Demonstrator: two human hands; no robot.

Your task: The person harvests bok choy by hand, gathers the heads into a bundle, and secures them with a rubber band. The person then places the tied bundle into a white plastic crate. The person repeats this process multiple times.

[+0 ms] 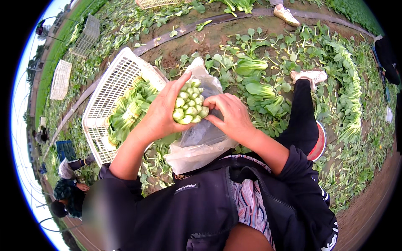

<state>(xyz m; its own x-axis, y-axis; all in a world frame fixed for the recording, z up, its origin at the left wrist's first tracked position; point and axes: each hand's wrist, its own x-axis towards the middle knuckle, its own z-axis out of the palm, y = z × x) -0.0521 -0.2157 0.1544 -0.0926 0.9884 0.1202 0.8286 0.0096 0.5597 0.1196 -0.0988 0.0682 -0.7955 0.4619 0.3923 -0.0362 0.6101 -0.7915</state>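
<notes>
A bunch of bok choy (191,102) is upended over my lap, its pale cut stem ends toward me and its leaves mostly hidden below. My left hand (161,109) wraps round its left side, thumb and fingers closed on the stems. On the other side, my right hand (229,113) has bent fingers, with thumb and index fingertips against the bunch's edge. Beneath both hands, a whitish plastic sheet (203,152) covers my lap. Just left of them stands a white slatted crate (119,67) with tied bundles of bok choy (133,109) inside.
Loose bok choy (268,100) lies right of my hands, and a long row of it (351,96) runs farther right. A red-and-white round thing (320,142) sits by my leg. More crates (61,79) stand far left. Another person (69,194) is at lower left; a shoe (287,16) shows at the top.
</notes>
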